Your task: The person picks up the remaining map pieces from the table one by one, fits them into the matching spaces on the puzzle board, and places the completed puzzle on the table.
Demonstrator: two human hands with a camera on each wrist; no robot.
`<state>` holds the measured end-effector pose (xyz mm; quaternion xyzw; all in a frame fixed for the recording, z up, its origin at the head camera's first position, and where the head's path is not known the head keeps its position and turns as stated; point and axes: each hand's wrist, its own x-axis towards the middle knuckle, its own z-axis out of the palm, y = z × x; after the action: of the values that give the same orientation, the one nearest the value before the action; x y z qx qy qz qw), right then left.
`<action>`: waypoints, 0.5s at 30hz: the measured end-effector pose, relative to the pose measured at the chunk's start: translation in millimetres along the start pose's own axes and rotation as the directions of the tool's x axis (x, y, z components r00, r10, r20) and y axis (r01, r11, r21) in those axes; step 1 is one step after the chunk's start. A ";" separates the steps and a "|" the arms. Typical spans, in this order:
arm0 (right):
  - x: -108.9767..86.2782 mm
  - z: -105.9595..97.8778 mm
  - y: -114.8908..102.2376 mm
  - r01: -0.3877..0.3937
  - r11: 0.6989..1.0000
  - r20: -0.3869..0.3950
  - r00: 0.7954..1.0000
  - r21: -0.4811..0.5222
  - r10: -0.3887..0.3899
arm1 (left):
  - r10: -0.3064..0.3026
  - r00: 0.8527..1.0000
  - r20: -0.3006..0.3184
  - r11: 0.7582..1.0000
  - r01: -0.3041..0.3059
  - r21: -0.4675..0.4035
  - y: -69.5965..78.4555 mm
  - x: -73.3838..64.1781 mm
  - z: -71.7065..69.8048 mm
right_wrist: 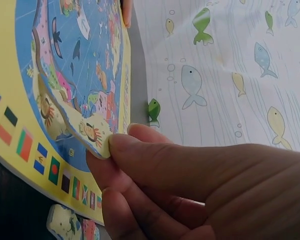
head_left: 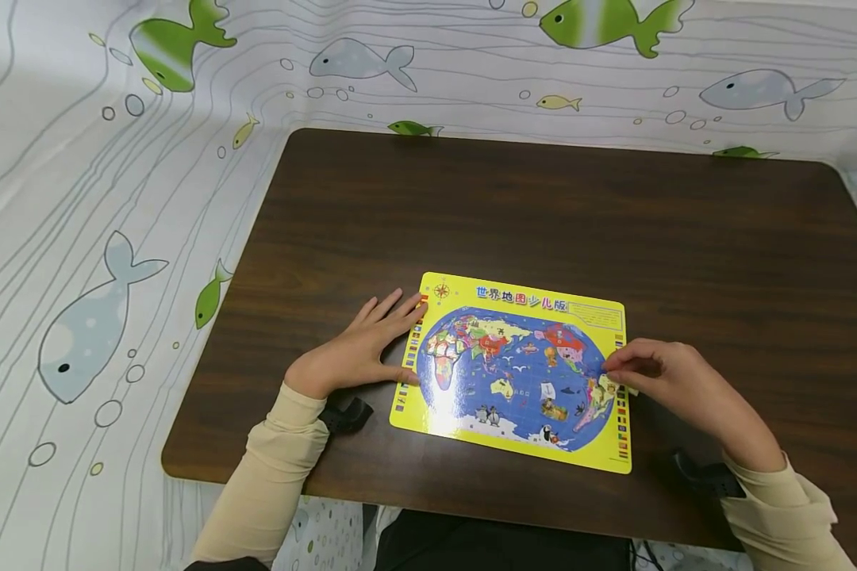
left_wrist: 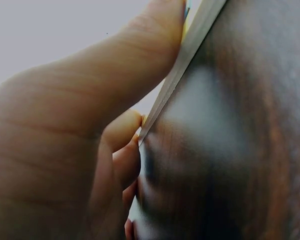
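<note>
A yellow puzzle board [head_left: 514, 444] printed with a blue world map lies flat on the table, slightly turned. My left hand [head_left: 364, 349] rests at its left edge, fingers spread and thumb on the border; the left wrist view shows the thumb [left_wrist: 145, 45] against the board's side. At the right edge, my right hand [head_left: 685, 388] pinches one end of a long South America puzzle piece [right_wrist: 92, 132] between thumb and forefinger. That piece is tilted up from the board, and a matching printed picture shows beneath it.
Loose puzzle pieces [right_wrist: 65, 222] lie on the dark wooden table [head_left: 471, 206] by the board's right edge, mostly hidden by the right hand in the head view. A fish-patterned cloth [head_left: 150, 238] surrounds the table's back and left side.
</note>
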<state>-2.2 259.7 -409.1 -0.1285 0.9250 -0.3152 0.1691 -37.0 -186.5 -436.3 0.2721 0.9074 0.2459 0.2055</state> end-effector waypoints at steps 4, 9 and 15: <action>-1.3 2.1 0.2 0.003 1.000 0.010 1.000 -0.001 -0.003 | -0.002 1.000 0.012 1.000 0.002 -0.006 -0.5 -0.5 1.8; 0.0 3.0 -0.3 0.006 1.000 0.011 1.000 -0.007 -0.006 | -0.006 1.000 0.014 1.000 0.006 0.006 -2.3 1.2 0.8; 2.2 3.2 -1.3 0.015 1.000 0.014 1.000 -0.020 -0.015 | -0.007 1.000 0.016 1.000 0.007 0.017 -3.4 2.8 -0.1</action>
<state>-2.8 256.2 -411.2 -0.1394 0.9259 -0.3060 0.1718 -40.6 -187.4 -438.7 0.2727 0.9086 0.2354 0.2113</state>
